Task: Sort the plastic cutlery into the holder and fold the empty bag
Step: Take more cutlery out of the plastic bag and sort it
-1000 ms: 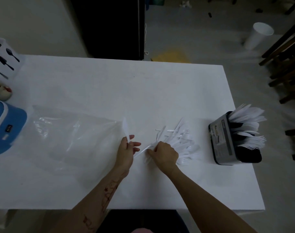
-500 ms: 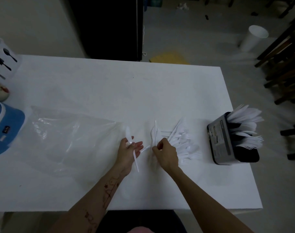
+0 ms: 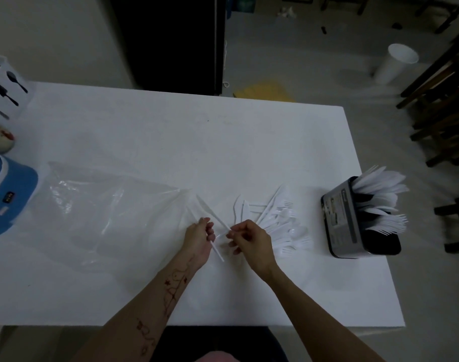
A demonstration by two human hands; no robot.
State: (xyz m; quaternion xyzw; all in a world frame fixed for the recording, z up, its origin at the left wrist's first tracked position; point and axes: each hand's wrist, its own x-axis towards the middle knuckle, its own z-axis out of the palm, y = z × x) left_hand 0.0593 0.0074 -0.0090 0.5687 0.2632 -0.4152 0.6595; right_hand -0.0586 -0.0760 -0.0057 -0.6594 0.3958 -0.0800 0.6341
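My left hand (image 3: 199,237) grips white plastic knives (image 3: 208,209) that stick up and to the left, with a handle poking out below the fist. My right hand (image 3: 250,237) pinches another white knife by its handle, blade pointing toward the left hand. Just right of it lies a loose pile of white forks, spoons and knives (image 3: 283,226) on the white table (image 3: 171,142). A black cutlery holder (image 3: 354,226), partly filled with white cutlery, stands near the right edge. A clear plastic bag (image 3: 105,212) lies flat to the left.
A blue and white appliance (image 3: 6,192) sits at the left edge, with a white box printed with utensils (image 3: 3,90) behind it. Off the table, a white bin (image 3: 395,62) stands on the floor and dark wooden chairs (image 3: 442,105) crowd the right side.
My right hand lifted a knife off the pile and brought it toward the left hand. My left hand now holds more than one knife, tilted further left.
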